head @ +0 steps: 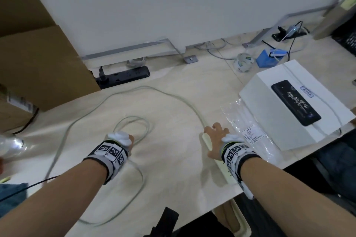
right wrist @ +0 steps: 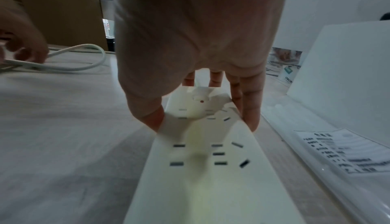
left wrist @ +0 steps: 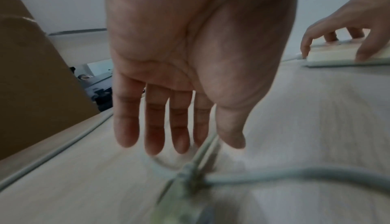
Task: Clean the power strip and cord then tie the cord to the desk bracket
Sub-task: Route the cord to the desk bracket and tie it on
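Observation:
A white power strip (head: 207, 141) (right wrist: 202, 169) lies near the desk's front edge. My right hand (head: 213, 132) (right wrist: 200, 121) grips its far end, thumb on the left edge and fingers on the right edge. Its pale cord (head: 173, 96) (right wrist: 84, 67) arcs back across the desk and coils into a loop. My left hand (head: 125, 140) (left wrist: 190, 144) hangs over that loop with straight fingers. The cord (left wrist: 295, 172) runs up between its thumb and index finger. A grey metal desk bracket (head: 190, 58) sits at the back by the partition.
Cardboard boxes (head: 38, 54) crowd the left side, with a black power strip (head: 125, 76) behind them. At right stand a white box (head: 289, 106) with a black device on top and a labelled plastic bag (head: 248, 134). A tape roll (head: 243, 62) and blue box (head: 267, 58) sit further back.

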Tool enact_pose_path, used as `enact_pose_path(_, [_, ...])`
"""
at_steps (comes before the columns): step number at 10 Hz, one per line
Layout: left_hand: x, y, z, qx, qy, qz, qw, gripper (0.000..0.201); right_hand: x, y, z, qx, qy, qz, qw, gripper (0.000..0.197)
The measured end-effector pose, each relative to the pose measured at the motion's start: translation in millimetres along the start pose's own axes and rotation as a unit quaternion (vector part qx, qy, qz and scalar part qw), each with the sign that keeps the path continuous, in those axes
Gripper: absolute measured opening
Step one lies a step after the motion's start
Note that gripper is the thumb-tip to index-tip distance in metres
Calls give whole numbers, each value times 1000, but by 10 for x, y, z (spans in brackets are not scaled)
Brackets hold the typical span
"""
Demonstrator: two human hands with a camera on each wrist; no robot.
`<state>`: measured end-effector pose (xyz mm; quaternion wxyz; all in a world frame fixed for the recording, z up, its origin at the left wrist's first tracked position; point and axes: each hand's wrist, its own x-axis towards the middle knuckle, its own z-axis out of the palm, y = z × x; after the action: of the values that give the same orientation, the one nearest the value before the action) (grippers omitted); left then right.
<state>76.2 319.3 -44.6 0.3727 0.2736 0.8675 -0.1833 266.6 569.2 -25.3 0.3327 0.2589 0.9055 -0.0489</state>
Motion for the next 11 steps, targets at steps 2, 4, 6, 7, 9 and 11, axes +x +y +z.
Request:
enact_pose_path(2, [-40,738,-318,27,93,101,990,41,87,165,-7,48,-1,-29,998,64])
enact_pose_path(4, [115,1398,-288,-164,131,141,968,40,357,821,-233,97,60,72,991,32])
enact_pose_path(6, [259,1736,-385,-291,111,105,944,42,682,1257,-260,97,41,97,990,30])
enact_pose_path(7, [325,1860,-448,-327,108,89,935,41,846,1246,-249,103,14,85,991,30])
enact_pose_path(9, [415,2074,-504,-327,96,102,935,39,1007,1198,-269,18,-29,53,998,17])
enact_pose_path(11, [443,2101,-618,-328,116,113,931,36,996,1228,-609,142,43,37,988,14])
